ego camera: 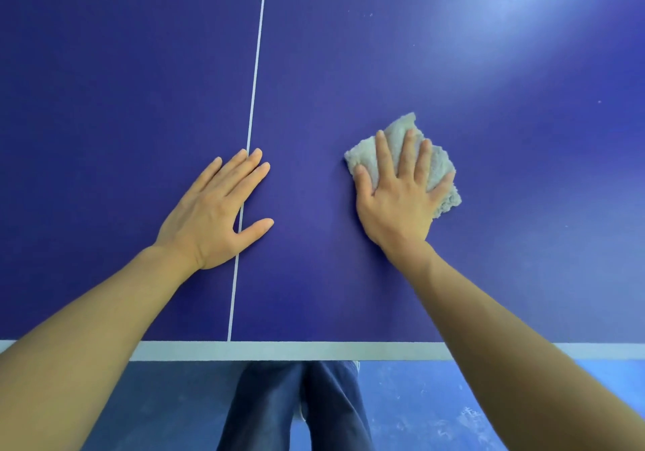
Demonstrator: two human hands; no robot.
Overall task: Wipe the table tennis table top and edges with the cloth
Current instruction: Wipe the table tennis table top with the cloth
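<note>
1. Cloth [441, 164]: pale and fluffy, bunched into a pad, it lies on the blue top right of centre in the frame. Bunched like that, I judge it gives a thick wiping face.
2. My right hand [398, 199] lies flat on the cloth, fingers straight and spread and not curled round it. I judge this puts pressure across the whole pad.
3. My left hand [213, 213] rests palm down, centre left, fingers straight and close together, thumb out. It holds nothing. It lies across the thin white centre line [256, 66], likely bracing me as I lean over.
4. The table [349, 66] fills most of the frame. A few pale specks [366, 4] sit top centre, beside a bright glare at the upper right. That area is far from the cloth, so I judge it remains to be wiped.
5. The white edge band [279, 350] crosses the lower frame, well apart from the cloth, so I judge the edges come later.
6. Below it are my dark trousers [279, 408] and the scuffed blue floor [419, 408].
</note>
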